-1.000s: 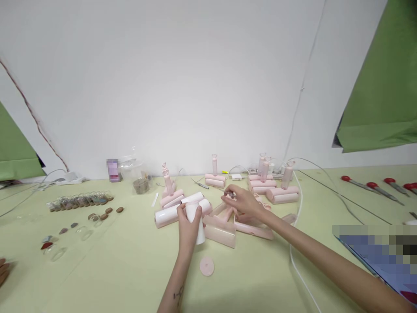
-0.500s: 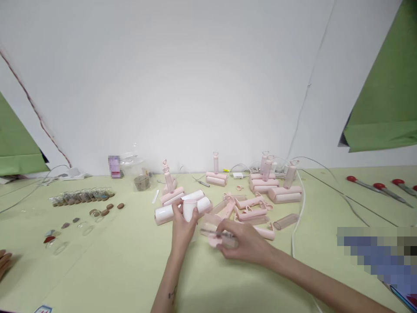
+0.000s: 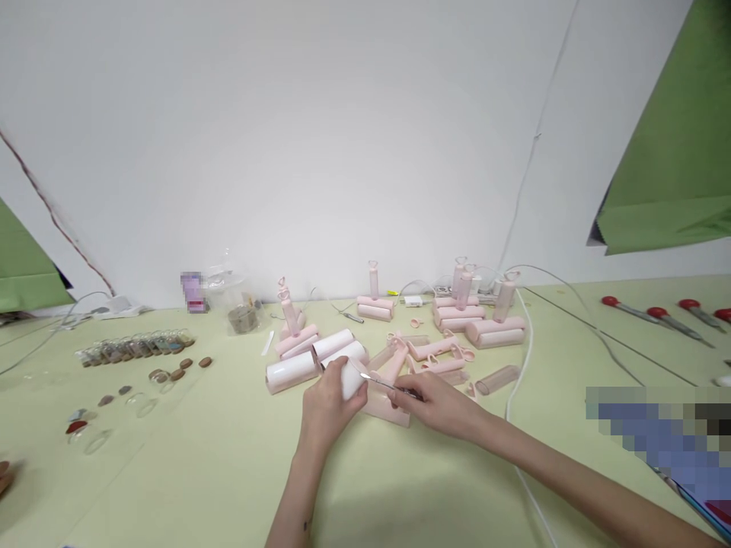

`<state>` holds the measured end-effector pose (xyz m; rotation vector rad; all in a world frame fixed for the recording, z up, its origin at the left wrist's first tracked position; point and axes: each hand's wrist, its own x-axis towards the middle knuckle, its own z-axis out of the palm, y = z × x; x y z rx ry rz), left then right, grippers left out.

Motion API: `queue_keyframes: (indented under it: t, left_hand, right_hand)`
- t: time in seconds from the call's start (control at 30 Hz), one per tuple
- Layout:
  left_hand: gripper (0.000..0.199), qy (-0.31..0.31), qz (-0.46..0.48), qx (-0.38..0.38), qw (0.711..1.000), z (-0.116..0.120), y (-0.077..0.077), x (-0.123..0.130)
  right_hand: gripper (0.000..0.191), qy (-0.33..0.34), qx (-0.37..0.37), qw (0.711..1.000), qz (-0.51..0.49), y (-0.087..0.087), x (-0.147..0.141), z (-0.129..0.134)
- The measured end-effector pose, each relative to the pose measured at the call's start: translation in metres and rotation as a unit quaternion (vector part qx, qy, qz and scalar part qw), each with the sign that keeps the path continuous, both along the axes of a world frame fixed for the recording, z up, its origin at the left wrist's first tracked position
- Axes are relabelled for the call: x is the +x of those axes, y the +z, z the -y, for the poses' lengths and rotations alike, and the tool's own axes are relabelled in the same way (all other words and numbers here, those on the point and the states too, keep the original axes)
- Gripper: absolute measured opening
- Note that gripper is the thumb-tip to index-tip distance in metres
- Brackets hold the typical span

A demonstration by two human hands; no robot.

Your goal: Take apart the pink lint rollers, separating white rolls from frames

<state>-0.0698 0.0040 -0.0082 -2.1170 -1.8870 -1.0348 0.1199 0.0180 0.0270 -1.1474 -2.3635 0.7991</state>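
Note:
My left hand grips a white roll, its end tilted toward my right hand. In my right hand is a slim metal craft knife or scalpel-like tool, its exact kind unclear. The tip is at the roll's edge; whether it touches cannot be told. Behind my left hand, more white rolls lie on the table. A pale pink piece rests below my right hand, partly covered. Several pink handle parts and clear tubes lie in a pile beyond it.
Pink roller-like units with upright tubes stand along the back. On the left are small glass jars, brown discs and a plastic bag. A white cable crosses the right side; red-ended tools lie farther right.
My right hand has brought the metal tool up and left to the white roll. The pinkish part beneath that hand now lies on the table. My left hand has turned the roll.

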Motion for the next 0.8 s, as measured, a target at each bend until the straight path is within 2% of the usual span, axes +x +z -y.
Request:
queue_keyframes:
  t: [0.17, 0.27, 0.47, 0.6, 0.7, 0.8]
  left_hand:
    - [0.033, -0.005, -0.026, -0.031, 0.999, 0.000, 0.001, -0.003]
    - [0.030, -0.010, -0.043, -0.064, 0.997, 0.002, 0.004, -0.003]
    - [0.024, -0.021, -0.098, -0.088, 0.991, 0.006, 0.011, -0.010]
    - [0.027, -0.009, -0.096, -0.101, 0.990, 0.007, 0.014, -0.021]
    - [0.031, 0.004, -0.061, -0.102, 0.993, 0.008, 0.016, -0.027]
    - [0.038, -0.009, 0.045, -0.091, 0.995, 0.010, 0.021, -0.022]
  right_hand:
    - [0.035, -0.023, -0.103, 0.994, -0.004, 0.002, 0.000, 0.003]
    - [0.036, -0.036, -0.130, 0.991, 0.011, 0.003, 0.001, 0.003]
    - [0.036, -0.059, -0.137, 0.987, 0.061, 0.009, 0.010, -0.002]
    - [0.037, -0.073, -0.118, 0.986, 0.088, 0.014, 0.017, -0.006]
    - [0.037, -0.057, -0.098, 0.991, 0.066, 0.019, 0.021, -0.008]
    - [0.035, -0.052, -0.060, 0.996, 0.043, 0.026, 0.024, -0.009]
